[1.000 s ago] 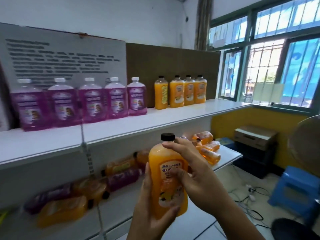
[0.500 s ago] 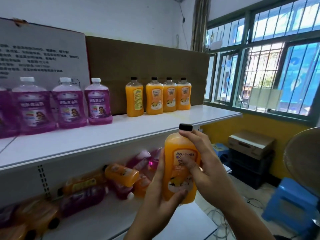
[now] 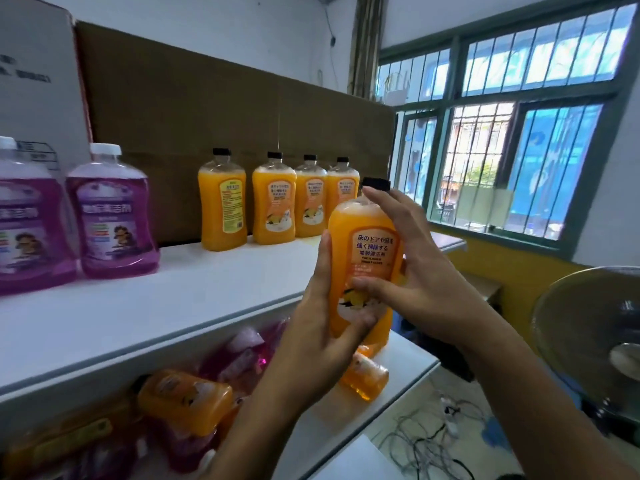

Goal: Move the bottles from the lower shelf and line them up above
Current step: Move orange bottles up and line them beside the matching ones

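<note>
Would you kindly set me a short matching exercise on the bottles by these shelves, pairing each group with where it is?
Things:
1. held orange bottle
2. four orange bottles
3. purple bottles with white caps
4. jumbled bottles

Places:
A. lying on the lower shelf
B. upright, left on the upper shelf
C. between left hand and right hand
D. upright row before the cardboard

Pairs: 1-C, 2-D, 3-B, 4-A

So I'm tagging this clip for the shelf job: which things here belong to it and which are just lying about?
Part of the job:
- held orange bottle, gripped by left hand and right hand
- standing orange bottles and purple bottles on upper shelf
- bottles lying on lower shelf

Just lying about:
- fan
- floor cables
- cardboard backing
</note>
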### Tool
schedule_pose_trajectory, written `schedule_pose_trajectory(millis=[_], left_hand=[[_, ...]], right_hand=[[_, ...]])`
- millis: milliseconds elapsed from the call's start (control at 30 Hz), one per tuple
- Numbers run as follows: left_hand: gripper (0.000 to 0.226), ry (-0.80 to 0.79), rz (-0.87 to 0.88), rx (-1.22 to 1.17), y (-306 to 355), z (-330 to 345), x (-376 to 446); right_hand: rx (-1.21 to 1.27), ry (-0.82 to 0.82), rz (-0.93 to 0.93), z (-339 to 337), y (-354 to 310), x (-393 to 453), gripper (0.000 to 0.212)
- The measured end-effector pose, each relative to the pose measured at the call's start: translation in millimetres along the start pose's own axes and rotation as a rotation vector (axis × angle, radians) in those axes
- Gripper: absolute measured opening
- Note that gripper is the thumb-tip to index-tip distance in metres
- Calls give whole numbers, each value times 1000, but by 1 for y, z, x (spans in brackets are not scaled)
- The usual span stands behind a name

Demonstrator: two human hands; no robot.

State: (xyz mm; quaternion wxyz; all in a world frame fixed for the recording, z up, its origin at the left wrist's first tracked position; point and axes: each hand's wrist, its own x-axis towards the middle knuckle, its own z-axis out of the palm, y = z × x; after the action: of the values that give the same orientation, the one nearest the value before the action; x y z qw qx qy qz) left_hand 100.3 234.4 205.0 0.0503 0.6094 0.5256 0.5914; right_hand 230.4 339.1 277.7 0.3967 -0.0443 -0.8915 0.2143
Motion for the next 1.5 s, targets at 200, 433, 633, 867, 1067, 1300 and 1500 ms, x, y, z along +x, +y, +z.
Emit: schedule_pose_trajectory(millis=[200,433,633,867,1067,1300,1500], left_hand=[[97,-7,45,107,-9,18,46],[103,-71,-23,342,-15,50,93],[105,-56,-150,480,-27,84,134],[111,-1,-281,607,-52,118,184],[85,15,-462,977,-77,132,210],[59,-72,-493,1047,-79,132,207],[51,-31,-509,1049,-80,130,203]], right_hand=[[-27,97,20,-20,28,20,88],[-81,209,59,-38,79,31,88],[-98,172,38,-59,129,50,85],[-150,137,-64,-77,196,84,86],[-246,62,-111,-79,258,126,83],[-163,-16,-46,-59,309,180,86],[-95,-51,24,-45,342,219,89]])
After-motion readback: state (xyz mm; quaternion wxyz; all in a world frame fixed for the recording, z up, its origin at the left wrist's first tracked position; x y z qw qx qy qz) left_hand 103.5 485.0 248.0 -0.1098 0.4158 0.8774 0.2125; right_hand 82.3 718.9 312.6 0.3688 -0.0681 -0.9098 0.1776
